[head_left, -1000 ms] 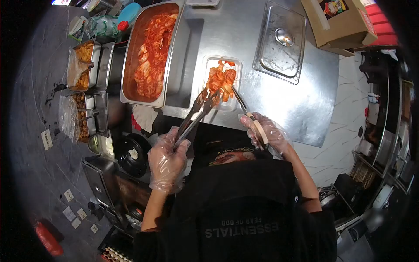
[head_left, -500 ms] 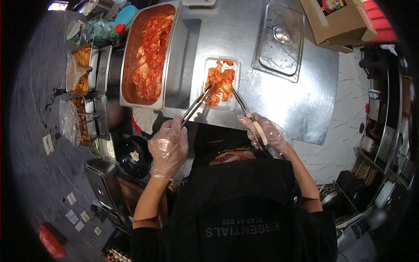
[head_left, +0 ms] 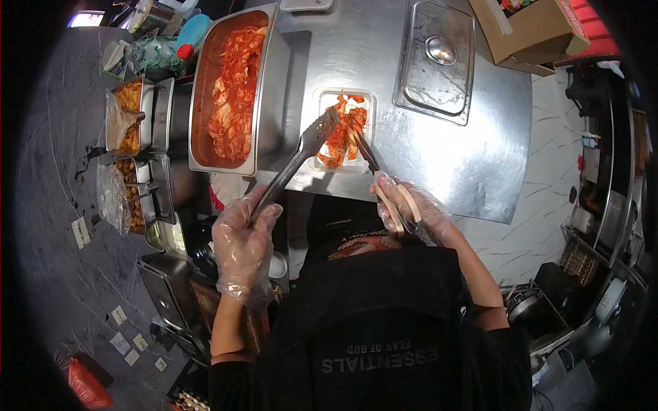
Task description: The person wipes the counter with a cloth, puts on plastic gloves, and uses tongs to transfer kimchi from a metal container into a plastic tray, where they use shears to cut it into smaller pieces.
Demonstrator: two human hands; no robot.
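Note:
My left hand (head_left: 245, 250), in a clear plastic glove, grips metal tongs (head_left: 291, 164) whose jaws hang over the left part of a small clear tray (head_left: 321, 103). Red kimchi (head_left: 353, 123) lies in that tray. Gloved as well, my right hand (head_left: 411, 205) is closed on scissors (head_left: 399, 205) with light-coloured handles; their dark blades reach the kimchi at the tray's right side. A deep metal pan (head_left: 274, 103) full of kimchi (head_left: 236, 96) stands left of the tray.
A metal lid (head_left: 439, 82) lies on the steel table (head_left: 480, 157) at the right. Behind it is a cardboard box (head_left: 534, 34). Food containers (head_left: 130, 116) and a blue lid (head_left: 195, 29) are at the left. A covered metal container (head_left: 164, 288) stands near my left forearm.
My left hand has moved left and slightly down, and the tongs have turned and lifted off the kimchi. The scissors have turned, with their handles now apart.

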